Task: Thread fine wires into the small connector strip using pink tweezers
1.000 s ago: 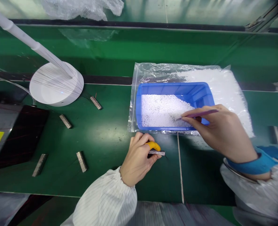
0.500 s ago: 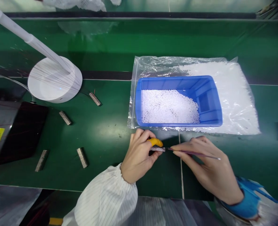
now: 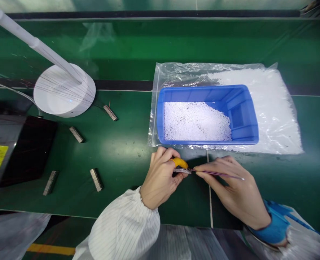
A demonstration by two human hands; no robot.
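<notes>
My left hand [image 3: 160,178], with a yellow finger cot [image 3: 180,162] on one finger, pinches a small, narrow metal-and-black block [image 3: 182,170] that has a row of fine dark features along its edge. In my right hand [image 3: 231,187] is a thin purplish rod-like tool [image 3: 219,174] with a pale rear end. Its front end points left, at the right end of the block; whether it touches cannot be made out. Both hands are low over the green bench, just in front of a blue bin [image 3: 208,142] of tiny white beads [image 3: 194,121].
The bin rests on a clear zip bag [image 3: 279,115] full of white material. Several similar blocks [image 3: 96,180] lie on the bench [image 3: 132,180] at left. A white round lamp base [image 3: 65,94] stands behind them, beside a dark box [image 3: 27,151] with a yellow label.
The view has shifted slightly. My right hand has moved a little left with the tool, closer to the block. My left hand keeps its pinch.
</notes>
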